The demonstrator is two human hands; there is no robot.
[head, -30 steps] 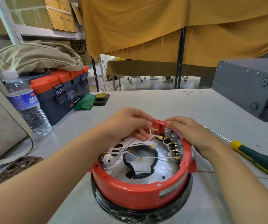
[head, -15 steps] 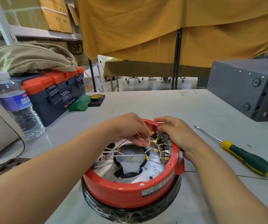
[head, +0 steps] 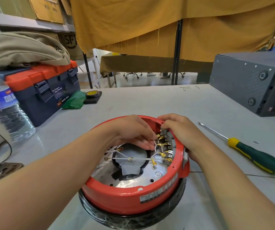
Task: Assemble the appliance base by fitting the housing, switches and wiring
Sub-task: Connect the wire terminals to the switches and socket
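Centrally, near the table's (head: 150, 103) front edge, the red housing (head: 130, 200) sits open side up on a black base (head: 133, 219). The left hand (head: 133, 131) reaches inside, fingers curled on a white wire (head: 155, 144) at the switch block (head: 166, 146). The right hand (head: 181, 130) grips the rim, fingers hooked over it, thumb outside. A screwdriver (head: 253, 153) lies to the right; a grey box (head: 249, 82) occupies the far right corner. At the left edge stand a toolbox (head: 50, 90) and bottle (head: 5, 110); tape (head: 92, 95) lies beside the toolbox.
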